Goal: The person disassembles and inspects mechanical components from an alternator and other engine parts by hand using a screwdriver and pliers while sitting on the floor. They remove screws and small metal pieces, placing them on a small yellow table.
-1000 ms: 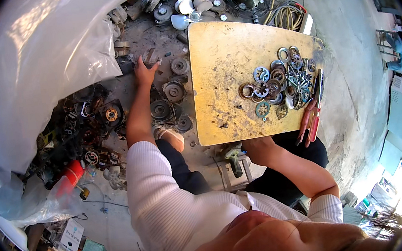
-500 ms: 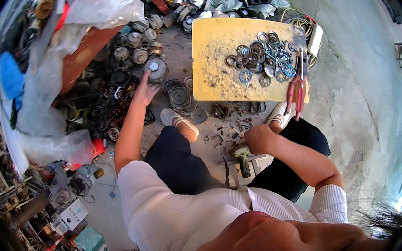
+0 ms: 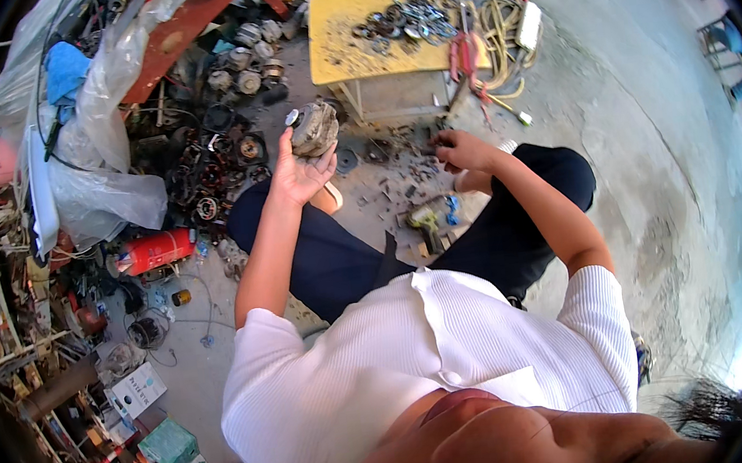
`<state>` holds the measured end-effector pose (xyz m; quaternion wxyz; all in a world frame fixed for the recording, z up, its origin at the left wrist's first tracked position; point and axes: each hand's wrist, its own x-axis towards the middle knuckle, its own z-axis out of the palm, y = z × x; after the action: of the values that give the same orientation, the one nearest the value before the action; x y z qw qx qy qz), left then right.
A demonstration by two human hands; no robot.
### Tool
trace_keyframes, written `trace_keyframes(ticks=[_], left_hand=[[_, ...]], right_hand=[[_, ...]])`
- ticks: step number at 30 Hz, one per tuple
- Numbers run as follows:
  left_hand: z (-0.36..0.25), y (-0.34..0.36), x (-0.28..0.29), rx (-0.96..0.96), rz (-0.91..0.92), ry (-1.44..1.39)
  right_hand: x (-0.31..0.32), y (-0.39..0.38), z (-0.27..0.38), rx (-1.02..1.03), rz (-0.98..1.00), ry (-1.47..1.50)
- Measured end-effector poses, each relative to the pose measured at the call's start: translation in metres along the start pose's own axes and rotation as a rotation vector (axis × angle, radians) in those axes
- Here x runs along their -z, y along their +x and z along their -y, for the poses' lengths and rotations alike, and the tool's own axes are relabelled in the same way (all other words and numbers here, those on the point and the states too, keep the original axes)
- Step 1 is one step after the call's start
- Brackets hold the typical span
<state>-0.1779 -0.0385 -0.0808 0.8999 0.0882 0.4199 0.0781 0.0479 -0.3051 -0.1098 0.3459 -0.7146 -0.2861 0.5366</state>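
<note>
My left hand [image 3: 300, 177] is closed around a dusty grey electric motor [image 3: 315, 131], round, with a pale hub at its left end. It is held up off the floor, in front of the low yellow table. My right hand [image 3: 464, 149] hovers near my right foot, its fingers loosely bent and apart, with nothing visible in them. Below it on the floor lies a yellow-green cordless drill [image 3: 424, 219], next to a small blue piece [image 3: 452, 209]. On the yellow table [image 3: 332, 32] sit a pile of metal rings and bearings [image 3: 414, 17] and red-handled pliers [image 3: 464, 54].
More dusty motors [image 3: 249, 82] and dark scrap parts [image 3: 203, 181] fill the floor at left. A red cylinder [image 3: 156, 251] lies beside clear plastic sheeting [image 3: 114, 195]. Coiled cable [image 3: 504, 32] with a white power strip [image 3: 529, 25] is right of the table. Small debris covers the floor between my feet.
My left hand has picked the motor up off the floor and brought it toward me. My right hand has moved forward, away from the drill, and its fingers have loosened. The view has shifted.
</note>
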Motion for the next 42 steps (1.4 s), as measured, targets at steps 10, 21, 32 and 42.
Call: trace_keyframes(ticks=[10,21,32,42], left_hand=[[0.037,0.074,-0.020,0.092,-0.139,0.093],[0.041,0.092,-0.009,0.070,-0.061,0.148],[0.056,0.102,0.000,0.123,-0.199,0.164],[0.060,0.103,-0.004,0.140,-0.161,0.280]], right_hand=[[-0.059,-0.056,-0.007,0.444,-0.433,-0.169],[-0.081,-0.007,-0.030,0.463,-0.395,-0.227],[-0.090,-0.002,-0.030,0.393,-0.524,-0.270],[-0.083,-0.003,-0.042,0.260,-0.610,-0.385]])
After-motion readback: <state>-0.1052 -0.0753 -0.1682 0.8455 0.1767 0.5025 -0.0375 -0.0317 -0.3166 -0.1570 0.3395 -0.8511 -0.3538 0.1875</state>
